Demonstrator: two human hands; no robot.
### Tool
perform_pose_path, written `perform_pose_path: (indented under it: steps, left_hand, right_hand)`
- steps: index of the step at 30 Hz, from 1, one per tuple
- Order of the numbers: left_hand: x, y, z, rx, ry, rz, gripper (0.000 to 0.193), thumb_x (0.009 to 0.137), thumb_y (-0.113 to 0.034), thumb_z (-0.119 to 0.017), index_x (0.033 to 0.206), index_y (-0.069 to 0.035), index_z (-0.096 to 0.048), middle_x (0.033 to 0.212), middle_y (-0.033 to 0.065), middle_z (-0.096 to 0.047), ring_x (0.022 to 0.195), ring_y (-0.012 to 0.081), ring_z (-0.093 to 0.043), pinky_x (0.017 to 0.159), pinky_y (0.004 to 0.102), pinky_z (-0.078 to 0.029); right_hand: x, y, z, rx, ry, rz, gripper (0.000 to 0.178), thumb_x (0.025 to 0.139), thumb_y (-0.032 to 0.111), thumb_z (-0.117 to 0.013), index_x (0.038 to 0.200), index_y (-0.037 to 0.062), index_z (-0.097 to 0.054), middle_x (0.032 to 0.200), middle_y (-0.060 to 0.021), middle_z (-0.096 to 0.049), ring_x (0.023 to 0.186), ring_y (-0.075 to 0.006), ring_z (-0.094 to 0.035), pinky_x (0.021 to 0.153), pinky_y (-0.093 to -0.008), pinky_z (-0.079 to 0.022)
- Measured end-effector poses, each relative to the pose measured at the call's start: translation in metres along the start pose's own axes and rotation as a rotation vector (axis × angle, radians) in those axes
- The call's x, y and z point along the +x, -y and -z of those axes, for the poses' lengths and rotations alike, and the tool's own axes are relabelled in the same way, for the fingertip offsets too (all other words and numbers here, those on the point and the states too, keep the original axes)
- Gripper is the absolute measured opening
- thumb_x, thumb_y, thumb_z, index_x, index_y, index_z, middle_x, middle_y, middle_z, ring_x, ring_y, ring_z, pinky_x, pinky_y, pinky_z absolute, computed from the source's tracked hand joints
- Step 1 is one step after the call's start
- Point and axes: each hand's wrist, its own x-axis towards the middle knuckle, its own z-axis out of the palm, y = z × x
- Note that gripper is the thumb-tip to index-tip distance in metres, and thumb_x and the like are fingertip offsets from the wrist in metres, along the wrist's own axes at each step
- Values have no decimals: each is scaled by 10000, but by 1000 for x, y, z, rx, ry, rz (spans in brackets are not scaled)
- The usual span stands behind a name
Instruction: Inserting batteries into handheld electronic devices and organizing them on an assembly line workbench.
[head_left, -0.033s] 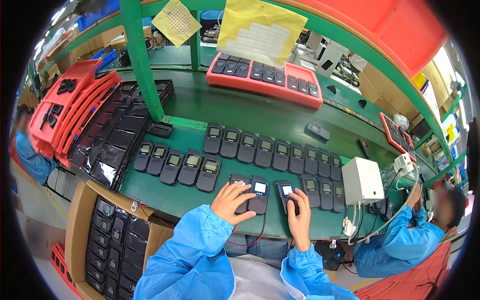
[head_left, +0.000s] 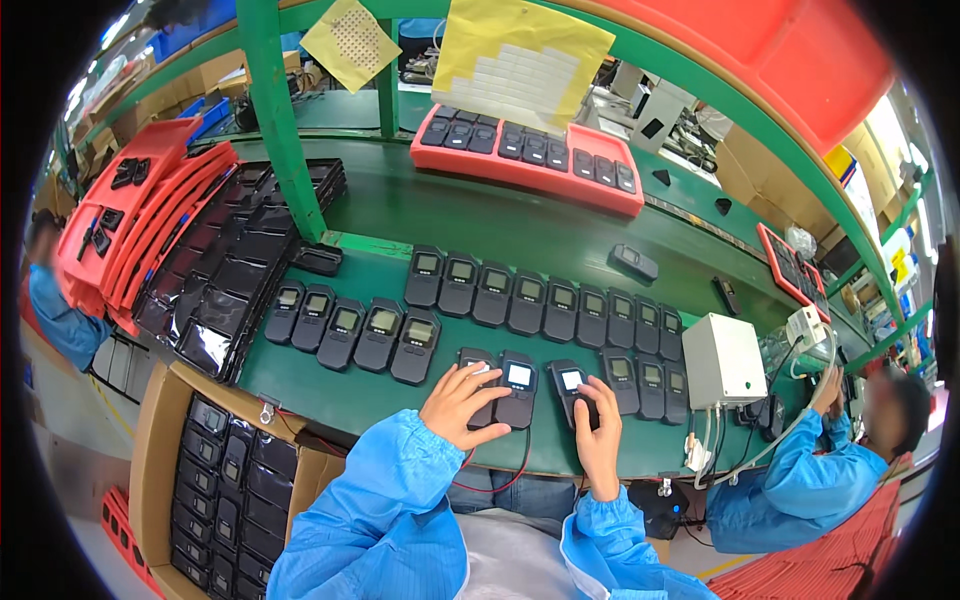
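My left hand lies with fingers spread over a dark handheld device, hiding most of it; part of its lit screen shows. Beside those fingertips is another dark handheld device with a bright white screen. A red wire runs from near its lower end toward me. My right hand has thumb and fingers apart, touching the right side of a third lit device, which lies slightly tilted on the green bench. Several similar devices stand in a row beyond, with more to the left and right.
A white box with cables stands at the right. Across the bench is a red tray of devices. Black trays and red trays are stacked left, above a carton of devices. A co-worker sits at the right.
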Motion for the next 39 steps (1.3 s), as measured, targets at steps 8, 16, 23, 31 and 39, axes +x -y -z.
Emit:
perform_pose_path:
  steps: [8,16,23,31,39]
  left_hand:
    - [-4,5,-2,-84,3,1,710,693,-386,-799,1295,-114,-538,1403,160,-425,1344,396,-339,1102,522,-280]
    - [-10,3,7,-117,-45,86,986,673,-374,-831,1440,-55,-299,1461,218,-304,1382,437,-250,1116,486,-284]
    - [-25,1,5,-161,8,122,906,707,-234,-815,1436,-56,-308,1429,189,-381,1381,435,-269,1103,472,-310]
    - [-23,-12,12,-170,-55,231,583,791,-191,-733,1316,-76,-507,1376,164,-459,1346,388,-357,1088,435,-338]
    - [-19,-5,5,33,-110,146,425,782,-229,-738,1143,-38,-621,1333,143,-512,1328,361,-394,1074,541,-305]
  right_hand:
    - [4,3,-4,202,-115,-98,149,892,35,-575,1020,-4,-642,1200,-160,-592,1126,-271,-565,952,-346,-431]
    - [4,15,-4,-122,-103,204,123,873,33,-597,980,6,-649,1113,-151,-637,1086,-293,-577,952,-368,-428]
    - [-2,45,1,-45,-38,202,248,851,84,-644,1089,17,-619,1191,-155,-595,1139,-310,-536,983,-391,-408]
    - [46,36,-23,-523,423,354,634,791,396,-729,1223,-27,-537,1459,-253,-329,1396,-389,-239,1096,-487,-289]
    - [25,42,-29,-15,518,180,640,773,302,-777,1240,-34,-497,1392,-266,-397,1339,-377,-374,1013,-465,-410]
